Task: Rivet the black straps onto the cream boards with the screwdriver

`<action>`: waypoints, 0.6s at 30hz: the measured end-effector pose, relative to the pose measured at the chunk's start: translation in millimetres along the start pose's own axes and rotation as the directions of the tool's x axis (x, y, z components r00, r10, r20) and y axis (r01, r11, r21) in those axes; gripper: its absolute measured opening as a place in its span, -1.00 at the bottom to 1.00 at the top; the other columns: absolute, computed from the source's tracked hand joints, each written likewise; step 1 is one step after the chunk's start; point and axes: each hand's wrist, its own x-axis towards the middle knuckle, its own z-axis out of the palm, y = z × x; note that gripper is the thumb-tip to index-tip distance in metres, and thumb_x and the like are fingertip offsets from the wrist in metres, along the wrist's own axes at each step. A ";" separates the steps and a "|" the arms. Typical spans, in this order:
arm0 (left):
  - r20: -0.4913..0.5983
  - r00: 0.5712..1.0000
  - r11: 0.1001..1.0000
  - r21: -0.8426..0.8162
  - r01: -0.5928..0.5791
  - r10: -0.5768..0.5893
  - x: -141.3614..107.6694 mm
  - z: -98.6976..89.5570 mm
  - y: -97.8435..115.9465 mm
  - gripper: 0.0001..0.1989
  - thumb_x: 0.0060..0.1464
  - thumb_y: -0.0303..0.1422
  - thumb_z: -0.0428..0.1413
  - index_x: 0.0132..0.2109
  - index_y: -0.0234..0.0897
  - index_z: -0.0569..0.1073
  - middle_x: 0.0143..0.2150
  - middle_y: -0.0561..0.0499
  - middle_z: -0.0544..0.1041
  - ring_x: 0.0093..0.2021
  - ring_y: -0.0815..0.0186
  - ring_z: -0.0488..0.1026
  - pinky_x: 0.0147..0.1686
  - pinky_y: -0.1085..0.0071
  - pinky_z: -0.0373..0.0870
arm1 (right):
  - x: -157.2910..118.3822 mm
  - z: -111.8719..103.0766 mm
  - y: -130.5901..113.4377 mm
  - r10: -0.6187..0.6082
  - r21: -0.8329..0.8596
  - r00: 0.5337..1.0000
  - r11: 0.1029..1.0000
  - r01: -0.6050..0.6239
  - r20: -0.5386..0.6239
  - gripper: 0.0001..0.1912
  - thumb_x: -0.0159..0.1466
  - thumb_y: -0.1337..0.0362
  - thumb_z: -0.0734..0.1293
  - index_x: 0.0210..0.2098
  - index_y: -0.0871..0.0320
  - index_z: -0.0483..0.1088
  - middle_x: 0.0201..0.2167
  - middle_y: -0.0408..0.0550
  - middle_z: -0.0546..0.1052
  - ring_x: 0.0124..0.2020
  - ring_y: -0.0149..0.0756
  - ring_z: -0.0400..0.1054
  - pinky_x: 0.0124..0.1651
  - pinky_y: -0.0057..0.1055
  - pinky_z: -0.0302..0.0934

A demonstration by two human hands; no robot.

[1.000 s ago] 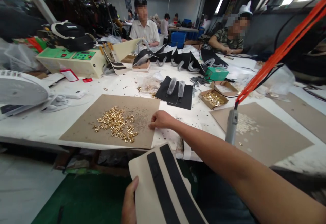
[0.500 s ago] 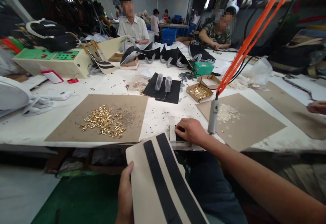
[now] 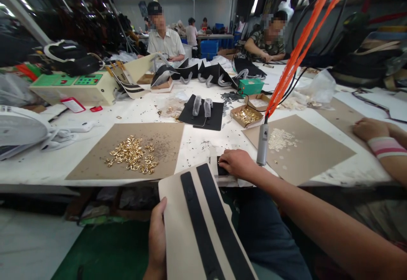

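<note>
Two bare hands in the head view, both near the front edge of a white desk [image 3: 197, 148]. In the left hand [image 3: 156, 239], a cream panel [image 3: 211, 225] with two black strips running along it, tilted, held in front of the desk edge beside the lap. Left thumb pressed on the panel's side margin, other fingers hidden behind. Right hand [image 3: 237, 162] at the desk edge, fingers bent and bunched over a black pad [image 3: 221, 171]; cannot tell whether pinching anything.

To the left, a brown sheet [image 3: 95, 148] bearing heaped gold-coloured fittings [image 3: 130, 155]. Just beyond the right wrist, a grey tool [image 3: 262, 144] hanging from an orange cord [image 3: 295, 51]; farther right, a second brown sheet [image 3: 318, 148] with small pale pieces [image 3: 281, 139]. Toward the middle, black pieces [image 3: 216, 116] with greyish loops, near an open box [image 3: 254, 124] of gold-coloured bits. At far right, another person's hand [image 3: 370, 129] above a pink-and-white wristband [image 3: 388, 146].
</note>
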 end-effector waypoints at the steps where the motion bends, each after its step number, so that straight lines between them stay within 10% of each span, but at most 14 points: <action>1: 0.033 0.999 1.000 -0.019 0.017 -0.016 -1.1 1.8 -0.1 -0.64 0.14 -0.23 0.19 0.02 -0.32 0.62 -0.49 0.01 0.66 -0.41 0.07 0.64 -0.43 0.32 0.56 | -0.4 2.8 2.1 0.021 0.043 1.000 0.999 -0.020 -0.018 -0.79 0.36 0.16 0.33 -0.14 0.02 0.60 -0.12 -0.06 0.63 -0.15 -0.19 0.49 -0.18 -0.38 0.18; 10: 0.121 0.985 0.989 -0.064 0.130 -0.121 2.4 4.3 -6.5 -0.52 0.14 -0.13 0.13 0.06 -0.37 0.59 -0.30 -0.15 0.71 -0.24 -0.12 0.67 -0.30 0.14 0.62 | 5.0 9.8 10.6 -0.016 0.148 0.999 0.989 0.020 -0.030 -0.81 0.34 0.19 0.34 -0.17 -0.06 0.63 -0.12 -0.16 0.63 -0.13 -0.26 0.49 -0.16 -0.42 0.21; 18: 0.052 0.999 0.999 -0.039 0.003 -0.001 11.9 -1.1 0.3 -0.70 0.17 -0.28 0.17 -0.07 -0.41 0.61 -0.39 -0.10 0.70 -0.44 0.13 0.64 -0.42 0.34 0.60 | 18.6 7.7 18.7 0.114 0.308 0.989 0.941 -0.138 0.095 -0.83 0.25 0.13 0.41 -0.23 -0.08 0.67 -0.20 -0.21 0.68 -0.20 -0.26 0.51 -0.17 -0.42 0.24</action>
